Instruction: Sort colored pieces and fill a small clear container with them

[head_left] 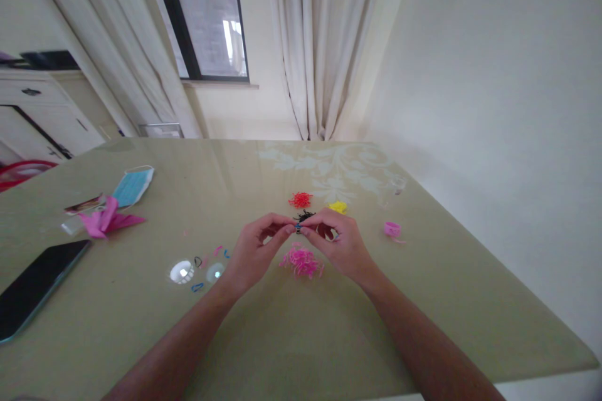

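My left hand (254, 249) and my right hand (342, 243) meet above the table, thumb and forefinger of each pinched together. Between the fingertips is a tiny bundle of blue and dark rubber bands (298, 227); its exact form is too small to make out. Just beneath and in front of the hands lies a heap of pink rubber bands (302, 262). Behind the fingers a black heap (305, 216) is partly hidden. Farther back are a red heap (300, 200) and a yellow heap (337, 207), the latter partly covered by my right hand.
Left of my hands lie loose bands (197, 287) and two shiny clear domes (181, 272). Farther left are a phone (40, 285), a pink folded-paper shape (109, 219) and a blue mask (133, 187). To the right sit a pink coil (392, 229) and a clear container (397, 185).
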Demonstrator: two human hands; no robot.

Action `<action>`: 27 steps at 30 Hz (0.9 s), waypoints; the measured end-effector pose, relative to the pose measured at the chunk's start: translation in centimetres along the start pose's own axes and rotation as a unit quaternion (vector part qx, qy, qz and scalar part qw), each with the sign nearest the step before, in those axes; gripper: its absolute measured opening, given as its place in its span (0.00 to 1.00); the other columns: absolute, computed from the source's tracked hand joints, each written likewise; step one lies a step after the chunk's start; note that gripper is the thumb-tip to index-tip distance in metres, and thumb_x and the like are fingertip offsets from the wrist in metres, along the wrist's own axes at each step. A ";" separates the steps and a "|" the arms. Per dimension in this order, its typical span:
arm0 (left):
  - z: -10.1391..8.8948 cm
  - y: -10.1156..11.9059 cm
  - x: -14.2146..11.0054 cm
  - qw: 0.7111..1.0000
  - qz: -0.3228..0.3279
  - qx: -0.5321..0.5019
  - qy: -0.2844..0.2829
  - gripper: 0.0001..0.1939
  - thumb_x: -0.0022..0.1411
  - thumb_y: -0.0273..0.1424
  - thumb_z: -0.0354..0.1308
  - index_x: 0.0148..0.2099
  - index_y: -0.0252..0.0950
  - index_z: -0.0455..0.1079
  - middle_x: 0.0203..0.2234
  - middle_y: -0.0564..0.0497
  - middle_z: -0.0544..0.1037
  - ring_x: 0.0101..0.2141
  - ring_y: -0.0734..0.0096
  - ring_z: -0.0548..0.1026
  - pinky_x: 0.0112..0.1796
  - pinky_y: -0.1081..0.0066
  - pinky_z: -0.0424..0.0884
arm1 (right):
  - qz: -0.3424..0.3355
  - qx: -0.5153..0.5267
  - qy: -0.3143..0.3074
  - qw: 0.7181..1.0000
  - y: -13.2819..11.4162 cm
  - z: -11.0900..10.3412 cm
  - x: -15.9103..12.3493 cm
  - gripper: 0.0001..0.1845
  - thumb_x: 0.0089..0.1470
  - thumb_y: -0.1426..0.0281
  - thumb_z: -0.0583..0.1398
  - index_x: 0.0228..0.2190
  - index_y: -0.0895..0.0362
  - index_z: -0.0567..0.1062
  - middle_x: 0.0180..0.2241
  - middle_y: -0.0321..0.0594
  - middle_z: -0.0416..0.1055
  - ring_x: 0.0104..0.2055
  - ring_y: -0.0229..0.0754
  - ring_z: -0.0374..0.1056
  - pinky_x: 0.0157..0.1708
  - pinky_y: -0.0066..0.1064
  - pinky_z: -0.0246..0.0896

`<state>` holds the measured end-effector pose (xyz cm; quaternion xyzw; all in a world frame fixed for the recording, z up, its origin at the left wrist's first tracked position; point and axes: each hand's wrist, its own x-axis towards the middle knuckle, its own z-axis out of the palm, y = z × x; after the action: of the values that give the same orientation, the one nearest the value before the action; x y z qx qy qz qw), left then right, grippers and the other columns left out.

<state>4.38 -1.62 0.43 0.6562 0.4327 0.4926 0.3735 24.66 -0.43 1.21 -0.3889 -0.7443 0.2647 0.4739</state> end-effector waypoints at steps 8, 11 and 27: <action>0.0 -0.1 -0.2 0.999 0.030 -0.009 0.021 0.08 0.66 0.35 0.65 0.45 0.39 0.81 0.37 0.49 0.85 0.37 0.68 0.81 0.40 0.71 0.77 | -0.046 0.015 0.024 0.999 -0.5 -0.4 -0.1 0.03 0.59 0.71 0.67 0.35 0.54 0.84 0.28 0.37 0.77 0.26 0.36 0.63 0.26 0.29 0.58; 0.0 0.1 -0.4 0.999 0.045 -0.012 0.027 0.07 0.66 0.34 0.66 0.44 0.39 0.81 0.36 0.49 0.84 0.35 0.69 0.80 0.38 0.71 0.76 | -0.062 0.015 0.033 0.997 -0.6 -0.5 -0.2 0.04 0.58 0.72 0.68 0.36 0.53 0.85 0.28 0.37 0.76 0.25 0.36 0.63 0.26 0.29 0.58; -0.2 0.4 -0.4 0.997 0.059 0.043 0.026 0.09 0.67 0.38 0.65 0.44 0.38 0.79 0.34 0.49 0.81 0.32 0.69 0.77 0.36 0.70 0.75 | -0.035 0.000 -0.011 0.999 -1.1 -2.0 0.3 0.06 0.61 0.65 0.67 0.36 0.54 0.85 0.29 0.39 0.77 0.27 0.38 0.65 0.28 0.31 0.60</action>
<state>4.20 -2.09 0.73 0.6833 0.4236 0.5112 0.3039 26.08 -0.75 3.01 -0.3594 -0.7625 0.2525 0.4750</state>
